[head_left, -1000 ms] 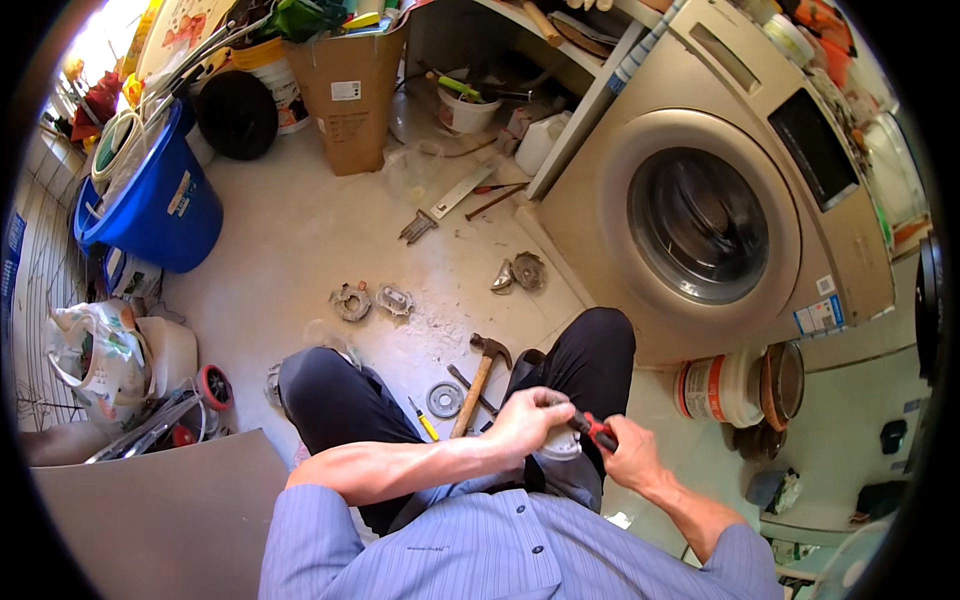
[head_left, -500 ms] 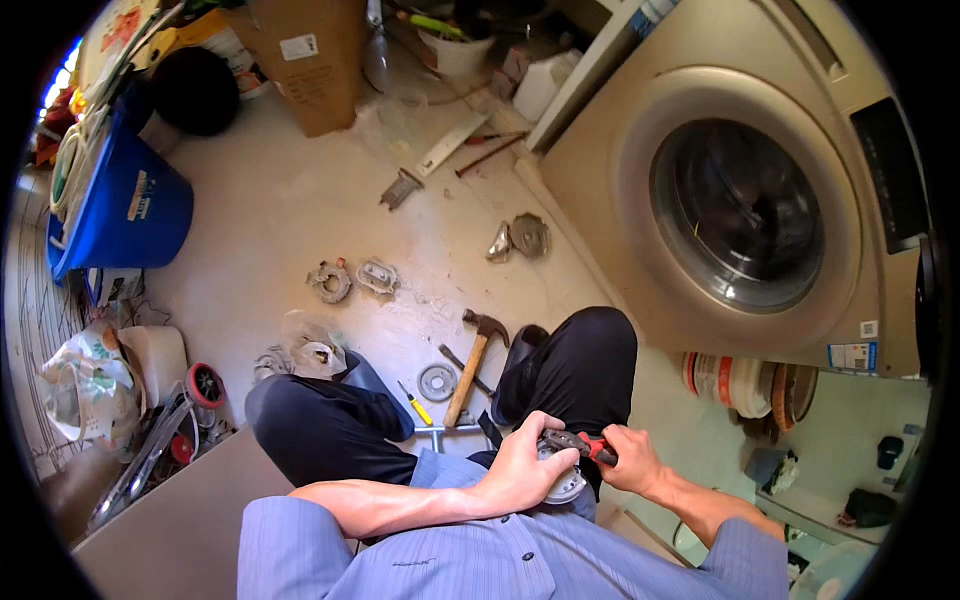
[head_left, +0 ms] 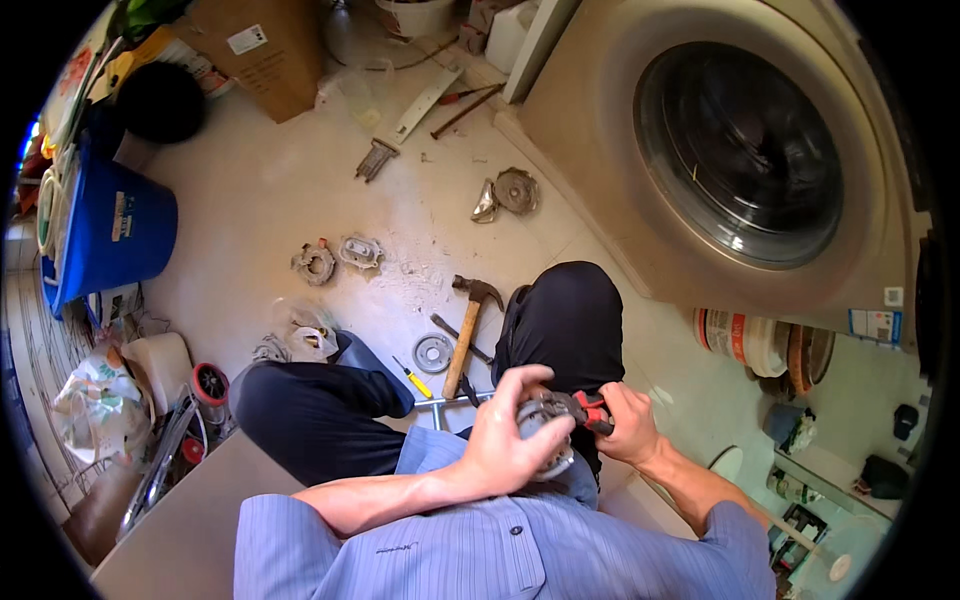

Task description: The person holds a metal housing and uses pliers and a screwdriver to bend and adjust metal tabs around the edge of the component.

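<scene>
Right hand (head_left: 632, 428) clamped on red-handled pliers (head_left: 592, 410), left hand (head_left: 502, 445) around metal part (head_left: 540, 418), blue-white label (head_left: 875, 326) on washer (head_left: 608, 140)

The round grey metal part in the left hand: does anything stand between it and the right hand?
Yes: the dark metal pliers with red-and-black handles, gripped by the right hand, lie between it and the round grey metal part. Their head overlaps the part's right edge in view. Nothing else visible stands there.
</scene>
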`<state>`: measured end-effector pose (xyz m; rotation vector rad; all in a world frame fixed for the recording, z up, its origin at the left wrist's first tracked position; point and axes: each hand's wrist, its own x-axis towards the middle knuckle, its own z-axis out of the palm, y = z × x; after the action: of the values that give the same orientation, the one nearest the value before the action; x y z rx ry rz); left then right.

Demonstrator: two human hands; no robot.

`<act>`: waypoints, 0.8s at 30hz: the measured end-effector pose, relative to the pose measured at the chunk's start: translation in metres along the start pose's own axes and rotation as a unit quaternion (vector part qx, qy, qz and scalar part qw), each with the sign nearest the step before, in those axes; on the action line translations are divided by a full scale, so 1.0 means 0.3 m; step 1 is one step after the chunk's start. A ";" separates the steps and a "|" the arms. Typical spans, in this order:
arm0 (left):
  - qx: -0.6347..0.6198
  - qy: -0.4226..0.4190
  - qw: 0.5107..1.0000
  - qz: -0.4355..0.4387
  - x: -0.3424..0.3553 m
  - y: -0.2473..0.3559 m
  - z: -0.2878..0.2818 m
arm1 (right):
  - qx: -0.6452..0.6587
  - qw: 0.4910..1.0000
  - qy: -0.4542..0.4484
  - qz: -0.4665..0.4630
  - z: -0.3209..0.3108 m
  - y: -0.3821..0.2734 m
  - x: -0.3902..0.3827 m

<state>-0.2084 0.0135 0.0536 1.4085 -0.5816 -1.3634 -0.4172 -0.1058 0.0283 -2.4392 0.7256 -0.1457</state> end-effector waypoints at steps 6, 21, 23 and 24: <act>-0.323 -0.023 0.929 -0.180 -0.057 -0.038 -0.093 | -0.104 0.992 0.068 -0.023 -0.037 -0.106 0.057; -0.325 -0.047 0.941 -0.078 -0.045 0.035 -0.319 | -0.276 0.942 0.134 -0.137 -0.005 -0.217 0.318; -0.334 -0.043 0.939 -0.068 -0.029 0.027 -0.331 | -0.250 0.949 0.139 -0.131 0.007 -0.218 0.334; -0.333 -0.034 0.940 -0.060 -0.024 0.030 -0.334 | -0.250 0.949 0.140 -0.132 0.012 -0.217 0.350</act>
<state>-0.1148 0.0505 0.0455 0.8520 -0.0481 -1.5190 -0.2971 -0.1154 0.0557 -3.0414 0.6015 -0.4705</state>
